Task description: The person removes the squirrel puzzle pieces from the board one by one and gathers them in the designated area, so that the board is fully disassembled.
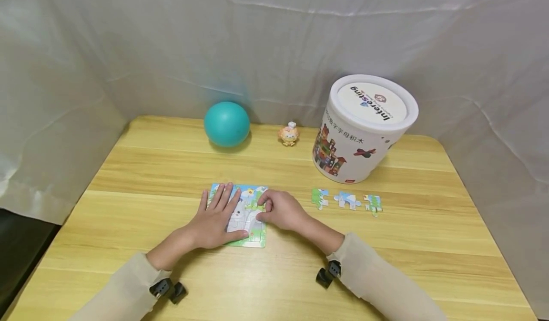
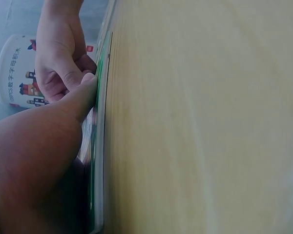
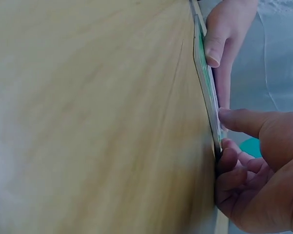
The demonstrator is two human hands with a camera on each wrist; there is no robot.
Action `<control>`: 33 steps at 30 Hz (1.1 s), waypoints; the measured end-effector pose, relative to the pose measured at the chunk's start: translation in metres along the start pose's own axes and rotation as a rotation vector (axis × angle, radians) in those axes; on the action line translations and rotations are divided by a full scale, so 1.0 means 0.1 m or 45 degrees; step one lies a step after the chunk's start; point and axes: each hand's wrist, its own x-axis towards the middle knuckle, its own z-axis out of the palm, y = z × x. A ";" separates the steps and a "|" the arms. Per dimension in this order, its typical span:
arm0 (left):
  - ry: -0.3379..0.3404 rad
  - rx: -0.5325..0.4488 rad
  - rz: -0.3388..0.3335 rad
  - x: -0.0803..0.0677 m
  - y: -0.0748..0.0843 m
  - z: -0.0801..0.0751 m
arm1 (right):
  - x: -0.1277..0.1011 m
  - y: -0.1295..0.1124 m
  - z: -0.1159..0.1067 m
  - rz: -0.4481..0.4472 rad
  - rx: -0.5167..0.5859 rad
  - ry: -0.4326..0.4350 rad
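Observation:
A jigsaw puzzle (image 1: 258, 237) in a flat tray lies on the table, showing a pale grey animal with green and blue around it. Spread across its left part is my left hand (image 1: 216, 222), fingers straight and thumb along the lower side. At the right edge my right hand (image 1: 280, 210) pinches a puzzle piece, mostly hidden, between thumb and bent index finger; its other fingers are curled. The right wrist view shows the right thumb (image 3: 241, 121) on the tray's upper side. In the left wrist view the left thumb (image 2: 80, 100) touches the puzzle's surface.
Right of the puzzle lie loose pieces: a green one (image 1: 320, 199), a blue one (image 1: 348, 200) and a green-blue one (image 1: 374, 203). Behind them stands a white bucket (image 1: 360, 135) with a lid. A teal ball (image 1: 226, 124) and a small figurine (image 1: 289, 135) sit near the back edge.

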 end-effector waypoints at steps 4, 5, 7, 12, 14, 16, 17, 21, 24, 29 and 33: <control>0.010 -0.006 0.005 0.01 -0.01 0.01 | 0.00 -0.02 0.00 0.023 -0.024 -0.015; 0.012 -0.006 0.005 0.01 -0.01 0.01 | 0.01 -0.02 0.00 0.025 -0.027 -0.018; 0.012 -0.003 0.005 0.01 0.00 0.01 | 0.01 -0.03 0.00 0.030 -0.028 -0.022; -0.005 -0.031 0.014 -0.01 0.05 -0.06 | 0.00 -0.05 0.01 0.047 0.011 -0.013; -0.015 -0.044 0.015 -0.02 0.07 -0.09 | 0.00 -0.06 0.01 0.054 0.035 -0.008; -0.017 -0.053 0.020 -0.03 0.08 -0.12 | 0.00 -0.06 0.01 0.054 0.049 -0.003; -0.016 -0.052 0.021 -0.03 0.08 -0.12 | -0.01 -0.07 0.01 0.054 0.052 -0.002; -0.002 -0.056 0.029 -0.02 0.06 -0.10 | -0.01 -0.08 0.00 0.044 0.065 0.012; 0.000 -0.041 0.027 0.00 0.04 -0.06 | 0.00 -0.07 -0.01 0.035 0.098 0.018; 0.000 -0.052 0.024 0.00 0.04 -0.06 | 0.00 -0.04 -0.02 0.019 0.185 0.021; -0.019 -0.042 -0.002 -0.01 0.08 -0.11 | -0.01 -0.02 -0.02 0.032 0.264 0.026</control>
